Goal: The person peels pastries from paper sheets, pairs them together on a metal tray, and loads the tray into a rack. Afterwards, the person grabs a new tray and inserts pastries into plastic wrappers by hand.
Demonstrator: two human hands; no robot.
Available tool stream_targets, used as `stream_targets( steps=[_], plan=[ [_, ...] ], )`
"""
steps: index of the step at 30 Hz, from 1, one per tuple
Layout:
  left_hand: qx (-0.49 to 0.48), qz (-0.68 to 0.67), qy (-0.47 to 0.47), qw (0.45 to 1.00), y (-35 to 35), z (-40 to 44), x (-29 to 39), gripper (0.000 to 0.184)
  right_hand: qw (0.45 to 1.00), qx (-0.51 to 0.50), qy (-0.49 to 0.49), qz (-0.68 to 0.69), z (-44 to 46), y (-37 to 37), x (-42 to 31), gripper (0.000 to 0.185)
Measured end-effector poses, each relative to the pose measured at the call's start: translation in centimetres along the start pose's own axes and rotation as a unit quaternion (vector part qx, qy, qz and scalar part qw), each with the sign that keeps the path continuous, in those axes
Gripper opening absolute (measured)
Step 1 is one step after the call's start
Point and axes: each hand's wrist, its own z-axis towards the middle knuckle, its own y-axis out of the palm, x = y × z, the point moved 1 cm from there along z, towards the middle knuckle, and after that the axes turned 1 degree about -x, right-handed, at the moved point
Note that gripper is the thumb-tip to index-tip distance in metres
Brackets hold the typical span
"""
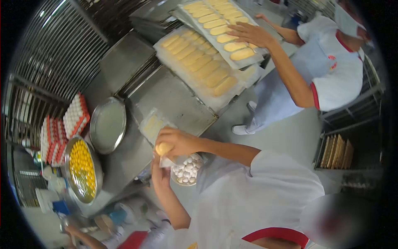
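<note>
A small yellow sponge cake [164, 147] is between my two hands. My right hand [179, 140] curls over it from above, fingers closed around it. From below, my left hand [160, 169] reaches up with its fingertips pressed at the cake's lower end. A piece of white paper [167, 162] shows beside the cake, by my left fingers. Just beyond my right hand, a paper sheet [151, 124] with a few pale yellow strips lies on the metal table. Under my forearms is a bowl of white rounded pieces [187, 171] that look like eggshells.
A co-worker [306, 66] handles a sheet of oval cakes [226, 31] above another cake-covered sheet [197, 62]. A metal tray [166, 95], a round pan [107, 124], a basin of yolks [83, 168] and egg cartons [76, 116] stand along the table. Racks flank both sides.
</note>
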Motion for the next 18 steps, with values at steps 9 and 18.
stream_targets(
  steps=[9, 18],
  plan=[
    [-0.052, -0.087, 0.025, 0.995, -0.3, -0.4, 1.8, 0.036, 0.802, 0.375, 0.145, 0.442, -0.3, -3.5, 1.0, 0.028],
    [0.061, 0.000, 0.309, 0.949, -9.6, -15.1, 7.3, 0.044, 0.980, -0.080, 0.156, -0.096, 0.2, 1.3, 7.3, 0.043]
  ],
)
